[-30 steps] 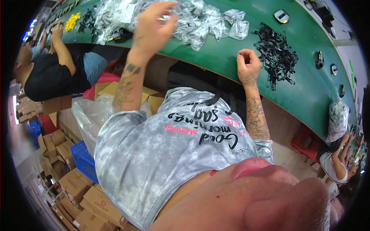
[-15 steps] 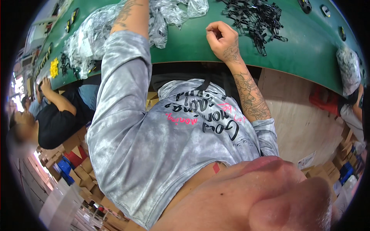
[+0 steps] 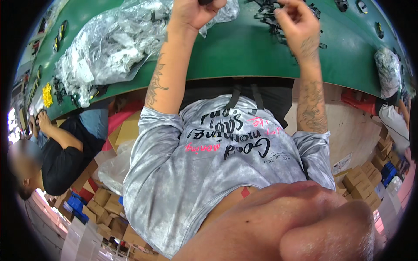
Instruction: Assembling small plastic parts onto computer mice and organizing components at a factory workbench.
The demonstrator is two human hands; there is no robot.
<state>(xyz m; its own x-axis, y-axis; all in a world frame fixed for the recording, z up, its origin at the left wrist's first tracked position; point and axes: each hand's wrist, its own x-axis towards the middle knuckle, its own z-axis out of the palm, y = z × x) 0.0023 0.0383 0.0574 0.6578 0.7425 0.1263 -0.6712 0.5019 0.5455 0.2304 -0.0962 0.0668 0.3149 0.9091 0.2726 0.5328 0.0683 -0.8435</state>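
Two hands work over a green desk (image 3: 244, 52): left hand (image 3: 196, 13) grips a small dark object, right hand (image 3: 296, 21) curls closed above one pile of black plastic parts (image 3: 270, 17); one heap of clear plastic bags (image 3: 113, 43) fills the desk's left edge.

A factory packing line. A long green worktable (image 3: 244, 48) carries heaped plastic bags (image 3: 109, 43). Cardboard cartons (image 3: 109, 217) crowd the floor.

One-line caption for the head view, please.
Both hands raised over a green table: left hand by crumpled clear plastic bags, right hand at a pile of small black parts.
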